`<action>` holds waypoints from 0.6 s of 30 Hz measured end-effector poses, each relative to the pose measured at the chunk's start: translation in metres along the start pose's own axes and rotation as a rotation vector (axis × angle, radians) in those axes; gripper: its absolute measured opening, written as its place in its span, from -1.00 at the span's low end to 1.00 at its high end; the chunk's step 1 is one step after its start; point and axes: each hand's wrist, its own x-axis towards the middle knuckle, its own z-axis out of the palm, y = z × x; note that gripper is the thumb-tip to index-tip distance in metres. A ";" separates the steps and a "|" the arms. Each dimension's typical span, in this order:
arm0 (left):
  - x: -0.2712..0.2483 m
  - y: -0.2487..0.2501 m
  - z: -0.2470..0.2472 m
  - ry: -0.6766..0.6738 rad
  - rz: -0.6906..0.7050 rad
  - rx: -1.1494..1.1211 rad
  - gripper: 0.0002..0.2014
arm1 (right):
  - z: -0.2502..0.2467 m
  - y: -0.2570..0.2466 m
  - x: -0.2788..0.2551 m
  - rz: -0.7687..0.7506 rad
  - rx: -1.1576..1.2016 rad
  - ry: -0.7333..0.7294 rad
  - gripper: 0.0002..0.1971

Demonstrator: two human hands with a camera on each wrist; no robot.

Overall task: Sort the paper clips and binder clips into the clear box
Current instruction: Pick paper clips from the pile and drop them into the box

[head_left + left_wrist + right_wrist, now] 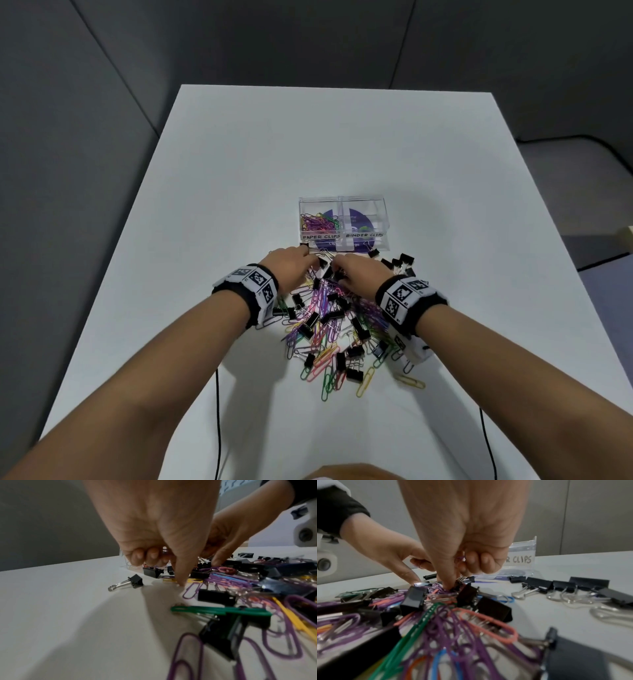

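The clear box stands just beyond my hands; its left cell, marked PAPER CLIPS, holds coloured paper clips, and the right cell is marked BINDER CLIPS. A mixed pile of clips lies in front of it. My left hand is at the pile's far left edge. Its thumb tip is down at a yellow paper clip, with the other fingers curled. My right hand digs into the pile's far end. Its thumb and forefinger pinch purple paper clips, and a purple one shows under its curled fingers.
Several black binder clips lie apart to the right of the pile. One lone binder clip sits left of my left hand. Two black cables run off the white table's near edge.
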 end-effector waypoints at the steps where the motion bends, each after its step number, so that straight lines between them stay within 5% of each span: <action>1: 0.001 -0.001 0.001 0.000 -0.002 0.005 -0.64 | 0.000 0.000 0.000 0.002 0.002 0.001 -0.73; 10: 0.003 0.003 0.000 0.013 0.079 0.126 -0.64 | 0.006 0.003 -0.007 0.048 -0.031 0.050 -0.77; 18: 0.004 -0.005 -0.014 0.190 0.160 0.125 -0.67 | -0.014 0.023 -0.014 0.105 0.025 0.141 -0.82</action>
